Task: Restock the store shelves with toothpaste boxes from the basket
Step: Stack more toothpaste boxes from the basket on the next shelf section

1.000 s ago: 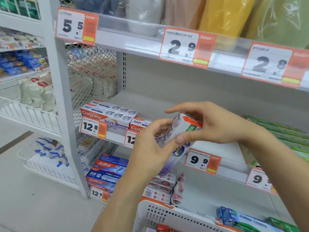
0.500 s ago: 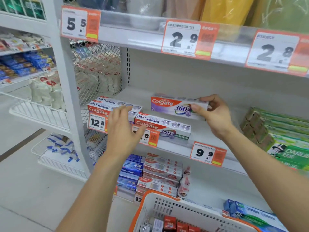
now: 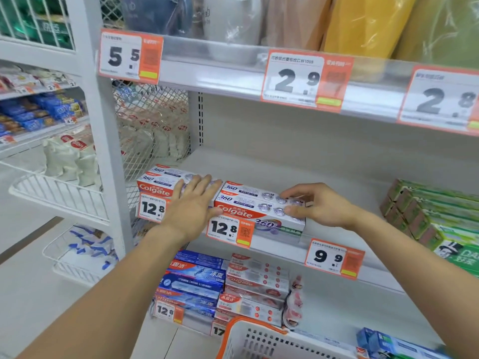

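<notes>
Both hands are on the middle shelf (image 3: 324,177) now. The left hand (image 3: 190,206) lies flat, fingers straight and spread wide, palm down over the seam where two stacks of toothpaste boxes meet; its fingertips reach onto the top of the left stack (image 3: 158,181) and its thumb touches the front corner of the right stack (image 3: 255,206). The right hand (image 3: 317,204) grips that right stack at its far end, fingers curled over the top box and thumb pressed against the front face. Just below the thumbs hang the price tags (image 3: 229,230) on the shelf edge. Well to the right of the right hand sit green boxes (image 3: 425,216). Below the wrists, blue boxes (image 3: 193,278) and red-and-white boxes (image 3: 255,281) fill the lower shelf. Nearest the person, under the forearms, the white basket (image 3: 261,340) with its orange rim shows at the bottom.
</notes>
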